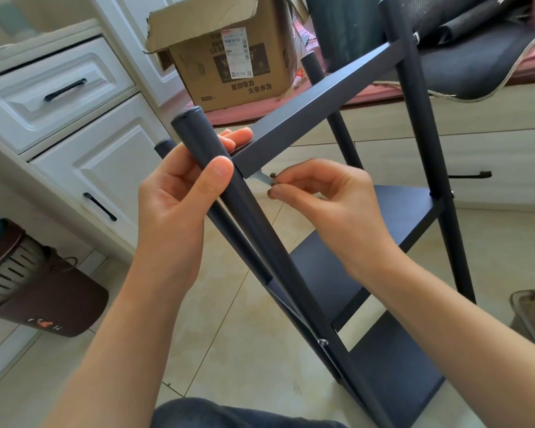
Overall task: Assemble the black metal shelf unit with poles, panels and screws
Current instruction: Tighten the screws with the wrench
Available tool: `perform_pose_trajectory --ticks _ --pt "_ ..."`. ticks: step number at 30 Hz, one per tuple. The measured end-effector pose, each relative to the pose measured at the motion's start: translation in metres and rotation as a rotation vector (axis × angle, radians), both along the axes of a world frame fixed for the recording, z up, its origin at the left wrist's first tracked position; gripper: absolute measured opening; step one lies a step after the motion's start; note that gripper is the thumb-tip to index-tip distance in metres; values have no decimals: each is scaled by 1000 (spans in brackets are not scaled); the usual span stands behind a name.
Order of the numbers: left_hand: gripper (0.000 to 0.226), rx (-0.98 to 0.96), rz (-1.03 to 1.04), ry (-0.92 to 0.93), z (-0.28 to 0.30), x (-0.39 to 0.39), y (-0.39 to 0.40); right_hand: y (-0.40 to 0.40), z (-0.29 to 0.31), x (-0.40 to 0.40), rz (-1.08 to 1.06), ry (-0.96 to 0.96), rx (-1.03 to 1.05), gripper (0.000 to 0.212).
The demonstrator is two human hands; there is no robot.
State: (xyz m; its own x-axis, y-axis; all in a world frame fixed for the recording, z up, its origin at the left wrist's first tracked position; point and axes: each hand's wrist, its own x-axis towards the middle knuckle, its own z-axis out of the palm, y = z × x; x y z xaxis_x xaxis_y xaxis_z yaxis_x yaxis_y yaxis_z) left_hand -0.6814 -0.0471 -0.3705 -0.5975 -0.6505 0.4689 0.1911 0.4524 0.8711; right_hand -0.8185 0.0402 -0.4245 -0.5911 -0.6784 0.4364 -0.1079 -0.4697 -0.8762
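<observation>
The right hand [328, 205] pinches a small dark screw [273, 175] between thumb and forefinger tips, just beside the near corner of the top panel [294, 118]. A pale tab or bracket shows under that corner, too blurred to make out. The left hand [173, 199] is wrapped round the near pole [244, 205], thumb across its front and fingers [238, 135] curling behind to touch the panel's end, pressing pole and panel corner together.

The frame stands tilted on the tiled floor [229, 350]. Two lower panels [393, 217] already sit between the poles, and a screw head [322, 341] shows low on the near pole. The far pole [420, 118] carries the top panel's other end.

By my reading, the step in hand is fixing the top panel to the near pole. The screw is not yet in. The next move calls for holding the joint steady with the left hand while the right brings the screw square to its hole, which I cannot see from here, and starts the thread by finger-turns before any tool is taken up.
</observation>
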Motion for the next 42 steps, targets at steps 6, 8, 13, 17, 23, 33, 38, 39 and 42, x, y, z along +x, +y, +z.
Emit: perform_pose_trajectory --ticks 6,8,13,17,23,33,38,39,42 --pt "32 0 8 -6 1 0 1 4 6 -1 -35 74 -4 16" --pt "33 2 15 -5 1 0 1 4 7 -2 -45 102 -6 18" --pt "34 4 26 2 1 0 0 0 6 1 -41 114 54 11" --pt "33 1 19 0 1 0 -1 -4 6 5 -49 130 78 6" --pt "33 4 7 4 1 0 0 -11 3 10 -46 101 82 5" --pt "32 -2 -14 17 0 0 -3 -36 4 21 25 -22 148 12" --pt "30 -15 11 9 -1 0 -2 -35 6 18 -1 26 168 18" --pt "28 -21 16 8 -1 -1 -2 -30 5 16 -42 81 174 21" --pt "22 -20 40 11 -1 -3 0 -6 1 3 -179 199 194 17"
